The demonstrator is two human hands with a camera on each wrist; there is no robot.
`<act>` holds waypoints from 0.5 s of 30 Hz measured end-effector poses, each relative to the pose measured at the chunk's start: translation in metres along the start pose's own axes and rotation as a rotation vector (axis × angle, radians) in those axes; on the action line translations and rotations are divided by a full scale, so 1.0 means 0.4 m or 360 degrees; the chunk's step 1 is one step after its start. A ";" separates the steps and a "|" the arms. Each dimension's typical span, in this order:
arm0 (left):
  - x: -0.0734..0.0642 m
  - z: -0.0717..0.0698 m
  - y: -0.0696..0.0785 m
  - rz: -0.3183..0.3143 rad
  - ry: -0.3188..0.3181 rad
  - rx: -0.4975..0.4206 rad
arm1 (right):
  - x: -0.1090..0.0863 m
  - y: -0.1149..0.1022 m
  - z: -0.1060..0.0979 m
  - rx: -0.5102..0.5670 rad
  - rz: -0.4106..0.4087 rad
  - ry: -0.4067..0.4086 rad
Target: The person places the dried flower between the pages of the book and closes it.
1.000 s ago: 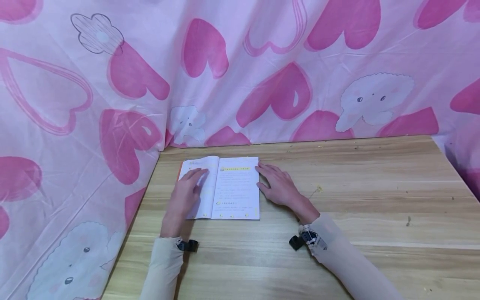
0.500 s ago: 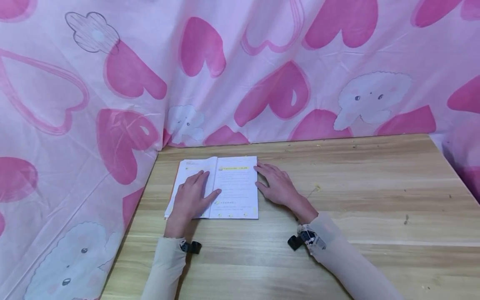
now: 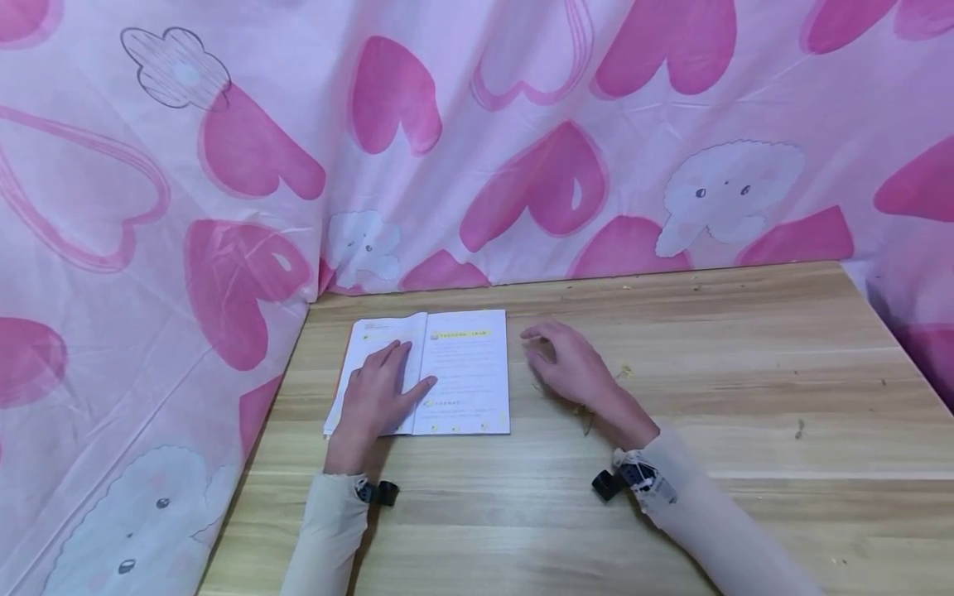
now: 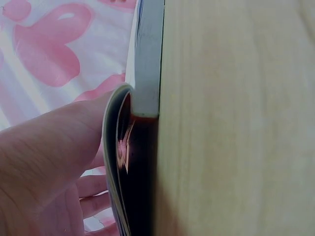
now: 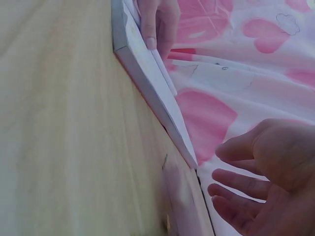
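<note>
An open book (image 3: 465, 372) with printed white pages and yellow headings lies on the wooden table. My left hand (image 3: 374, 393) rests on its left page, fingers spread, the thumb reaching over the fold. In the left wrist view the left-hand pages (image 4: 114, 147) bow up beside the thicker block of the book (image 4: 148, 59). To the right of the book, my right hand (image 3: 570, 364) is apart from the page edge with loosely bent fingers and nothing in them. The right wrist view shows those fingers (image 5: 238, 191) beyond the book's corner.
The wooden table (image 3: 671, 513) extends to the right and toward me. A pink curtain (image 3: 522, 165) with hearts and white animal faces hangs along the back and left sides. Small specks and a yellowish mark (image 3: 626, 371) show on the tabletop.
My left hand has flattened onto the left page, its thumb now spread across the fold. My right hand has left the book's right edge and moved a little to the right.
</note>
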State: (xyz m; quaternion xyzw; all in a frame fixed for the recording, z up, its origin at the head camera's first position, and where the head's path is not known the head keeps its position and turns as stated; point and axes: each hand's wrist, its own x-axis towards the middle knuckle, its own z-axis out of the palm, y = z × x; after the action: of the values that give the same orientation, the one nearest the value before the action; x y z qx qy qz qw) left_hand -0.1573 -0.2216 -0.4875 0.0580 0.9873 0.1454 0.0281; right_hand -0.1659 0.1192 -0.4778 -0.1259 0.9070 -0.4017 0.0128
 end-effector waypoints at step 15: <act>0.002 0.001 0.001 -0.0006 -0.0014 0.0010 | -0.111 0.067 -0.096 -0.0239 0.0049 -0.0090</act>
State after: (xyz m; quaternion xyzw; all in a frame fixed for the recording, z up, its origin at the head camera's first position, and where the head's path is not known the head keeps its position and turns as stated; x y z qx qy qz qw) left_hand -0.1581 -0.2208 -0.4879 0.0570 0.9877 0.1420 0.0326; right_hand -0.1337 0.1751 -0.4749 -0.1238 0.9356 -0.3287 0.0351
